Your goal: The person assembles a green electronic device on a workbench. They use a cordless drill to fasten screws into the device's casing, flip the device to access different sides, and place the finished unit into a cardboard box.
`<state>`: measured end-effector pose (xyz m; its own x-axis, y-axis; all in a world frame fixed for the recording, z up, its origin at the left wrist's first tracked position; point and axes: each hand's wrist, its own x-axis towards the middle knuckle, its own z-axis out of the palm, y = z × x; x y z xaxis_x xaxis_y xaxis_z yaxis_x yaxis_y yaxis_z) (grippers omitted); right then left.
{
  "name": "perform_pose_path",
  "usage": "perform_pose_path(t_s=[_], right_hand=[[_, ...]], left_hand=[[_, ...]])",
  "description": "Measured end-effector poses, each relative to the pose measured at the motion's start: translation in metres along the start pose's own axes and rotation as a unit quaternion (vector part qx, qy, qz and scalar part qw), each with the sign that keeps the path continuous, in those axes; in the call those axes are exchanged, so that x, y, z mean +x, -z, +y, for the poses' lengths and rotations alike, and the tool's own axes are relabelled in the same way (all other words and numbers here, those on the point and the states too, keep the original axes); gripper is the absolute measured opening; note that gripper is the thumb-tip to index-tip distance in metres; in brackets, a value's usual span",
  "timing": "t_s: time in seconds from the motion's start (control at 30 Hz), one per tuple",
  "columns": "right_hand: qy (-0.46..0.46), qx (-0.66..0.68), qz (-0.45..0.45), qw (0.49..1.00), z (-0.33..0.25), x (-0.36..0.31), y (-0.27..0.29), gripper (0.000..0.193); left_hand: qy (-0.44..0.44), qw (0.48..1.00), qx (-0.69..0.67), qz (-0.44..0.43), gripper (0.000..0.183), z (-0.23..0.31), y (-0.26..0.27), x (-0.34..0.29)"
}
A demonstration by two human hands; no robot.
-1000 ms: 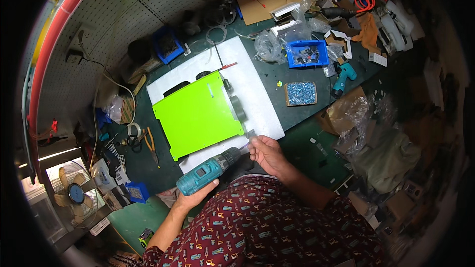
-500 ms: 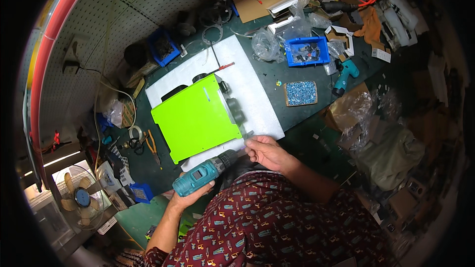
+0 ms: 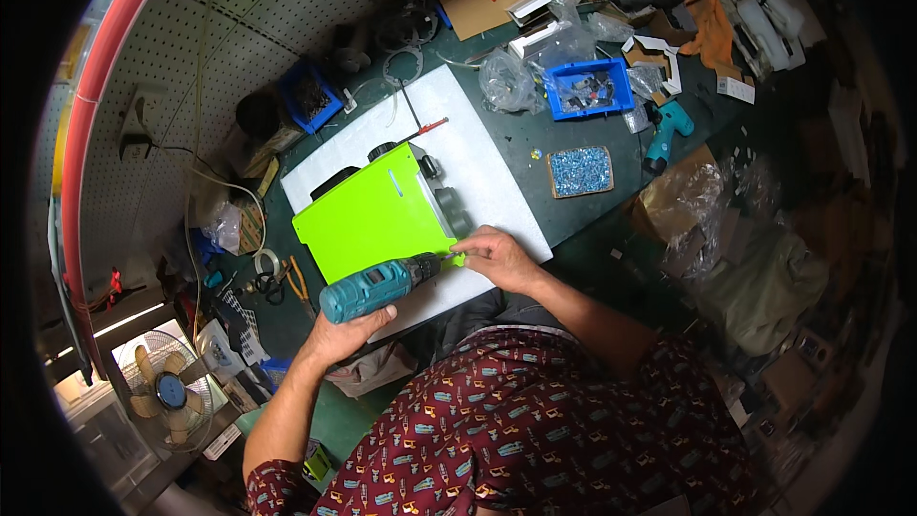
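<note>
My left hand [image 3: 361,327] is wrapped round the handle of a teal cordless drill [image 3: 368,291]. The drill lies level over the near edge of a lime-green box-shaped case [image 3: 373,205], its chuck pointing right toward the case's near right corner. At that corner, just past the drill's tip, the fingers of my right hand [image 3: 497,258] are pinched together. Whatever they hold is too small to make out. Black round knobs [image 3: 451,201] stick out of the case's right side. Under the case lies a white foam sheet [image 3: 482,143].
Right of the sheet sits a tray of small bluish screws [image 3: 581,172], with a blue bin [image 3: 589,89] of parts behind it. Another teal power tool [image 3: 669,134] lies farther right. Near the sheet's far side is a red-handled screwdriver [image 3: 432,125]; orange-handled pliers [image 3: 298,282] lie left.
The drill has moved up and swung more level, its tip now by the case's near right corner. My right hand has shifted slightly up and left, onto that corner.
</note>
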<state>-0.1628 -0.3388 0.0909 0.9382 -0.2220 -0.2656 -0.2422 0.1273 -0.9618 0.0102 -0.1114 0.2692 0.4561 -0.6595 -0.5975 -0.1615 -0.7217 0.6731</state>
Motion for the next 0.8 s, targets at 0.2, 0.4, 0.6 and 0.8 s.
perform_pose_path(t_s=[0.2,0.4,0.6,0.8], right_hand=[[0.095,-0.109,0.038,0.989,0.013,-0.008,-0.006,0.033],[0.050,-0.104,0.055,0.992,0.009,-0.019,-0.008,0.034],[-0.046,-0.003,0.179,0.983,0.021,-0.024,-0.024,0.041],[-0.043,0.064,0.156,0.985,0.043,-0.021,-0.032,0.038]], left_hand=[[-0.005,0.997,0.058,-0.053,0.034,0.013,0.007,0.022],[-0.008,0.992,0.115,-0.057,0.037,0.017,0.004,0.030],[0.006,0.976,0.197,-0.097,0.050,0.032,0.006,0.041],[-0.014,0.973,0.213,-0.089,0.059,0.048,0.000,0.035]])
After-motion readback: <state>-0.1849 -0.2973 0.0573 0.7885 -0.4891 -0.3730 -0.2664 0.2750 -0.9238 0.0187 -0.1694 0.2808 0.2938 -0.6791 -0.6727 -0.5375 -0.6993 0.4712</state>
